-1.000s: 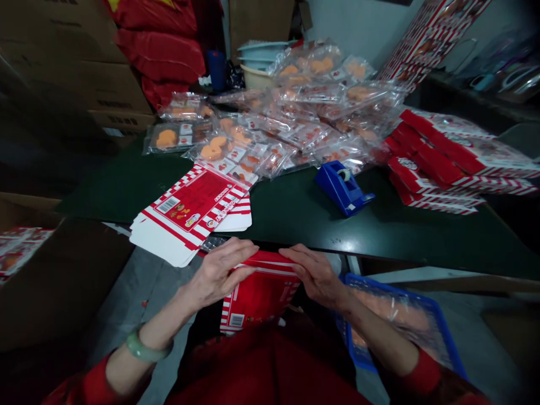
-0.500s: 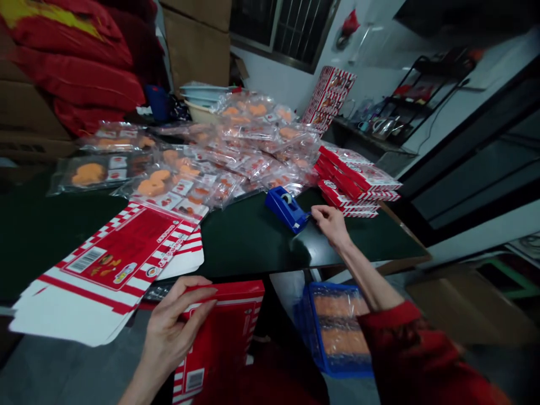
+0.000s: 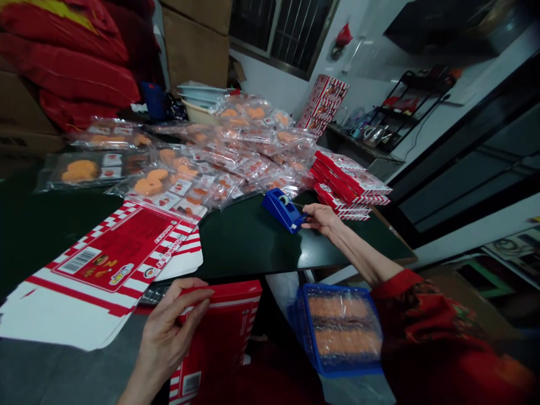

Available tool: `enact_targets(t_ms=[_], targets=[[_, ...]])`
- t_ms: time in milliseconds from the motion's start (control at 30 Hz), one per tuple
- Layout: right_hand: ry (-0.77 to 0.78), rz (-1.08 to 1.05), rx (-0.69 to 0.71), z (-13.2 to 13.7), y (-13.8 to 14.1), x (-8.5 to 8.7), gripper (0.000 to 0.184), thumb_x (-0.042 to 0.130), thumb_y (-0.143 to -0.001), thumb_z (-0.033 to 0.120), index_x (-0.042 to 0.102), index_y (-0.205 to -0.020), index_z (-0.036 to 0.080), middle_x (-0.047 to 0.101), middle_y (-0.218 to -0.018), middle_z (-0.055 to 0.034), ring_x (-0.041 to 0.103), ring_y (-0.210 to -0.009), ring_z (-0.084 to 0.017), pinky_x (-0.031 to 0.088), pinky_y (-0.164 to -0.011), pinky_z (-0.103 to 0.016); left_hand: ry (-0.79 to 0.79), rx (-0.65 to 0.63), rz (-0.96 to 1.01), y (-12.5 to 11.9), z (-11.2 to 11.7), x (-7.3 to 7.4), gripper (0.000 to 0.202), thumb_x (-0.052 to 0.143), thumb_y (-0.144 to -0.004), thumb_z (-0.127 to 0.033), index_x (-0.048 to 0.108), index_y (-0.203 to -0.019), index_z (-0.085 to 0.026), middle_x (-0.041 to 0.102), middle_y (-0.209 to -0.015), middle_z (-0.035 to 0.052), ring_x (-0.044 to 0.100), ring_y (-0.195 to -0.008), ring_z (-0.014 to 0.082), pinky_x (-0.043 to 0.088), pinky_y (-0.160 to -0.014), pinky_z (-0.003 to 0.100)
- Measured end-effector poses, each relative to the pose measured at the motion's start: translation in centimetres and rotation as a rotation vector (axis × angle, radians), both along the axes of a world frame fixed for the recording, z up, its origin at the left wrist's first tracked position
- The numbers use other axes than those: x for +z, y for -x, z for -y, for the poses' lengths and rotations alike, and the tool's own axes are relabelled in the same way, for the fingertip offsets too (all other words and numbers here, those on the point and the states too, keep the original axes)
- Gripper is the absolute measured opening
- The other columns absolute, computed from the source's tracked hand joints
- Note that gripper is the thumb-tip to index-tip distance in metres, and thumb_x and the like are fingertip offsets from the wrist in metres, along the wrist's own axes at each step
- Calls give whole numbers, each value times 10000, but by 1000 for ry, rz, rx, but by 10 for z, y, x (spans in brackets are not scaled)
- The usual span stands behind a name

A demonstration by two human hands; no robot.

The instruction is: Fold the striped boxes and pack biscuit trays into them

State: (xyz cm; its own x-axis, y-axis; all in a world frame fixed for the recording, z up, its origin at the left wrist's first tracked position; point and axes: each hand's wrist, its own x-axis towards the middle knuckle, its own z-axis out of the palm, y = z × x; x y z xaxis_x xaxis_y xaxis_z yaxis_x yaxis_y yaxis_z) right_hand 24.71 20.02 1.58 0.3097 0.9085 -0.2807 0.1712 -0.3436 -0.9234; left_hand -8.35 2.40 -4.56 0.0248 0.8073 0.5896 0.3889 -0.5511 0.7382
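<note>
My left hand (image 3: 175,326) is closed on the upper corner of a red-and-white striped cardboard box (image 3: 225,332), which stands tilted at the table's near edge. My right hand (image 3: 321,218) reaches across to a blue tape dispenser (image 3: 282,211) on the table. Its thumb and forefinger are pinched at the dispenser's cutter end, where a thin strip of tape seems to run from the roll. Flat unfolded boxes (image 3: 113,253) lie in a stack left of the dispenser.
Plastic packs of orange food-like pieces (image 3: 236,149) are heaped along the back of the dark green table (image 3: 236,242). Closed red boxes (image 3: 348,183) are piled at the right. Below the table edge sits a blue crate (image 3: 310,337) with wrapped packs.
My right hand has moved slightly left, up against the dispenser's cutter end, and its fingers have turned. The left hand still grips the box. The view has shifted a little.
</note>
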Motion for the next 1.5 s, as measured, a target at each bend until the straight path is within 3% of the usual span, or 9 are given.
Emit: enact_targets(t_ms=[267, 367, 467, 633, 767, 900, 1000, 1100, 1500], targets=[[-161, -217, -81, 36, -1, -23, 227, 631, -791, 158, 488, -615, 156, 548, -669, 19, 560, -672, -77, 553, -676, -242, 180, 49, 258, -5, 5, -7, 116, 654, -773, -212, 569, -852, -211, 685, -895, 39, 667, -826, 159, 561, -723, 243], [-61, -191, -60, 35, 0, -34, 115, 591, -865, 218, 583, -800, 123, 598, -789, -9, 587, -706, -98, 533, -647, -254, 267, 42, 315, -4, 5, -11, 132, 678, -758, -236, 583, -841, -199, 699, -910, 57, 682, -822, 161, 570, -696, 230], [35, -144, -34, 30, 2, -39, 256, 550, -904, 304, 573, -1094, 134, 612, -1042, -60, 617, -860, -156, 537, -728, -336, 335, 27, 348, -4, 5, -10, 163, 687, -753, -271, 586, -853, -192, 713, -954, 81, 694, -837, 181, 582, -681, 248], [113, -67, -10, 32, 2, -36, 324, 552, -901, 318, 545, -1178, 151, 576, -1169, -86, 599, -981, -196, 521, -817, -397, 383, -6, 414, -8, 10, 3, 219, 715, -728, -317, 573, -816, -175, 734, -925, 84, 705, -749, 175, 594, -617, 260], [77, -37, -12, 51, 14, -37, 217, 569, -886, 307, 597, -993, 121, 624, -907, -37, 599, -716, -116, 515, -620, -265, 362, 62, 514, -9, 16, 12, 227, 717, -728, -305, 565, -831, -171, 732, -935, 78, 701, -692, 160, 586, -552, 246], [-65, -114, 53, 106, 48, -18, 248, 663, -743, 334, 516, -657, 155, 386, -483, 87, 311, -386, -30, 233, -365, -165, 199, 234, 458, -13, 29, 20, 169, 692, -752, -240, 562, -840, -179, 724, -925, 54, 699, -717, 148, 577, -563, 232], [-136, -331, 286, 161, 86, 3, 291, 667, -721, 420, 527, -677, 168, 385, -495, 82, 307, -401, -32, 208, -370, -166, -25, 335, 256, -25, 39, 27, 138, 674, -761, -158, 570, -847, -183, 719, -907, 38, 696, -799, 145, 576, -659, 240], [-62, -609, 520, 199, 118, 14, 320, 649, -764, 445, 536, -672, 160, 391, -514, 74, 295, -409, -24, 198, -381, -164, -169, 304, 64, -40, 45, 33, 177, 639, -782, -93, 562, -904, -196, 714, -922, 36, 691, -807, 129, 565, -661, 226], [232, -684, 467, 193, 124, 2, 440, 737, -655, 497, 452, -574, 172, 326, -414, 114, 196, -340, -4, 143, -337, -165, -284, 262, -139, -57, 50, 31, 150, 629, -803, -142, 547, -898, -225, 728, -911, 32, 711, -771, 144, 576, -583, 225]])
